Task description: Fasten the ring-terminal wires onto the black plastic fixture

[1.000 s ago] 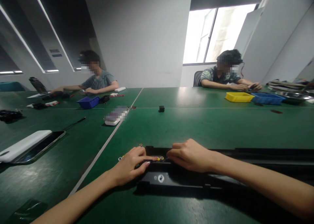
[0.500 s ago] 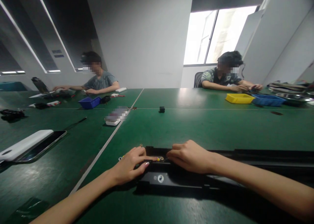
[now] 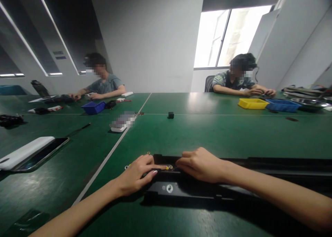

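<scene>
A long black metal channel (image 3: 186,192) lies across the table in front of me. My left hand (image 3: 137,174) is at its left end, closed around wires with ring terminals, the index finger stretched along one yellow-sleeved ring terminal (image 3: 170,167) inside the channel. Another ring terminal (image 3: 148,153) pokes out above this hand, and a further one shows at its left side. The thumb rests lower, by the channel's inner edge. My right hand (image 3: 199,165) reaches into the channel just right of the terminal. Its fingers are bent together and pointing down; their tips and anything between them are hidden.
On the green table (image 3: 207,133) sit a small black cube (image 3: 171,115), a white device (image 3: 119,126) and a phone (image 3: 44,154) at left. Blue (image 3: 93,108) and yellow (image 3: 252,104) bins stand farther back. Two people (image 3: 106,84) work across the table.
My two hands and the channel hold nearly the same position; the view has shifted slightly. Across the table, the left person's outstretched hand has drawn in toward the body.
</scene>
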Motion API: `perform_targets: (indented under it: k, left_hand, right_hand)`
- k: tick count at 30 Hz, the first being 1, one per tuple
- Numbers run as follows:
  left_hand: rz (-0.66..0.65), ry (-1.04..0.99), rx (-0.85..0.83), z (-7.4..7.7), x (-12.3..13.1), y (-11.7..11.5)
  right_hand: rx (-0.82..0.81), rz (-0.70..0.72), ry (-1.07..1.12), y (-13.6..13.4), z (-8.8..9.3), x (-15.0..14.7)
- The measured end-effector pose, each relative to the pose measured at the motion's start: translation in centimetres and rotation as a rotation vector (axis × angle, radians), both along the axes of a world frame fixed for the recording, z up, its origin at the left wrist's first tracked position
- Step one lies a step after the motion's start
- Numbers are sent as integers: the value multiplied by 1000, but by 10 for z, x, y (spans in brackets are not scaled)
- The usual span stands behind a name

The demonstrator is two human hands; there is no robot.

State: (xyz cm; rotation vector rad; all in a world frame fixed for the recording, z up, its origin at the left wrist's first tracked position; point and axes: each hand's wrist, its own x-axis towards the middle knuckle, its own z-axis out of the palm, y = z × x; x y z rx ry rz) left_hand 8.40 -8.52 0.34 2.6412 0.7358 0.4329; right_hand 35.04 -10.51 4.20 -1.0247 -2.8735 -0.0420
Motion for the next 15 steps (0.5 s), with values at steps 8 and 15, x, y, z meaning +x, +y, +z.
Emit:
perform_targets:
  k: [8, 15]
  left_hand:
    - [0, 0, 16, 0, 1, 0]
    - [9, 5, 17, 0, 1, -1]
  right_hand:
    - [27, -19, -5, -1, -2, -2]
    - [16, -3, 4, -1, 0, -1]
